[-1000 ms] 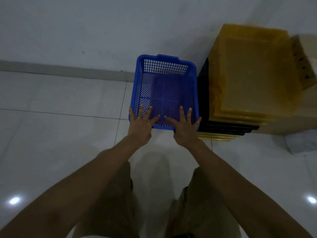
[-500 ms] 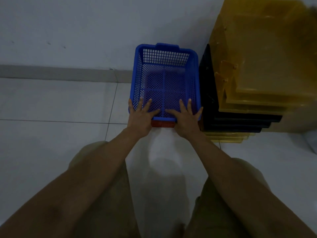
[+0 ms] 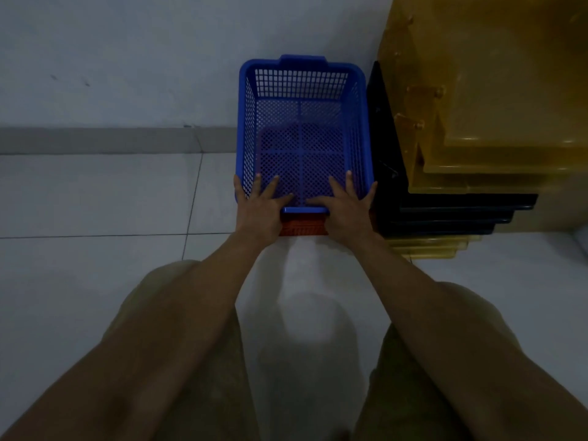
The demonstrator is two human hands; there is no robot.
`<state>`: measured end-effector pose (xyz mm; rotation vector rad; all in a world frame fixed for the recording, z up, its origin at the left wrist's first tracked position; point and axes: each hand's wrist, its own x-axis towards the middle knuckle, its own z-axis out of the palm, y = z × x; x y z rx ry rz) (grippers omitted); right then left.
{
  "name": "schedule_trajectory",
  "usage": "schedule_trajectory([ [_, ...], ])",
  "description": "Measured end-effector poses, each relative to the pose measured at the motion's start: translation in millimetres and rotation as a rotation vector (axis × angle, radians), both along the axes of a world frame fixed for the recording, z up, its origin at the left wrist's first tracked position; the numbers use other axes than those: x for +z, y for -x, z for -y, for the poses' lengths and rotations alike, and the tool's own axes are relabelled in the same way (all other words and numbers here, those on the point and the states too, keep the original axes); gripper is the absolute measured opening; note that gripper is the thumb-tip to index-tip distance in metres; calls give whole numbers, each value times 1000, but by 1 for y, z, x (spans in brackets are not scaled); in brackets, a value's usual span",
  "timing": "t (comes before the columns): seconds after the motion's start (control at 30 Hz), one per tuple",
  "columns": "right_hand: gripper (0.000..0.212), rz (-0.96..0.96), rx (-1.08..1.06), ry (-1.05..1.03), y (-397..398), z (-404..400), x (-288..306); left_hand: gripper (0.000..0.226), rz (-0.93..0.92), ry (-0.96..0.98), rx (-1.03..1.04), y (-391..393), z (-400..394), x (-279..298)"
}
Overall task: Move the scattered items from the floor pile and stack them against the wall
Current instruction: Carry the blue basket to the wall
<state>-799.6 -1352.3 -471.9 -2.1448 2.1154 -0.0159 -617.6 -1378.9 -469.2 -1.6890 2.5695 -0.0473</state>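
Head view, the only one supplied, looks down past bare forearms and khaki shorts to a blue mesh basket set against the wall. Its far rim touches or nearly touches the wall above the grey skirting. Beneath its near edge a strip of a red basket shows, so the blue one appears nested into it. Just to its right stands a stack of black trays, with yellow trays piled above and more yellow edges under the black ones.

The left hand lies flat over the near-left corner of the blue basket, fingers spread and straight, tips reaching down inside the front wall. The right hand mirrors it at the near-right corner, also spread and flat; neither one curls round the rim. Both seem to be pressing the basket down and toward the wall.

As a judgement, the basket should be light, being thin perforated plastic, stiff enough to keep its shape but likely to flex at the walls. The thick rolled rim and the moulded handle tab at the far end are the best places to take hold. On the glossy floor tiles it would slide readily.
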Motion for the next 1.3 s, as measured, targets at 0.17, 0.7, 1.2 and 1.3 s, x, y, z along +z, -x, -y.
schedule_trajectory([
  [0.17,46,10,-18,6,5,5,-13,51,-38,-55,48,5,9,-14],
  [0.7,31,-39,-290,-74,-9,15,-26,40,-298,-160,-51,3,21,-45],
  [1.2,101,-143,-140,-532,-2,3,-55,48,-202,-680,129,14,25,-58],
  [1.3,75,66,-168,-643,-12,16,-33,31,-467,-748,118,17,16,-28],
])
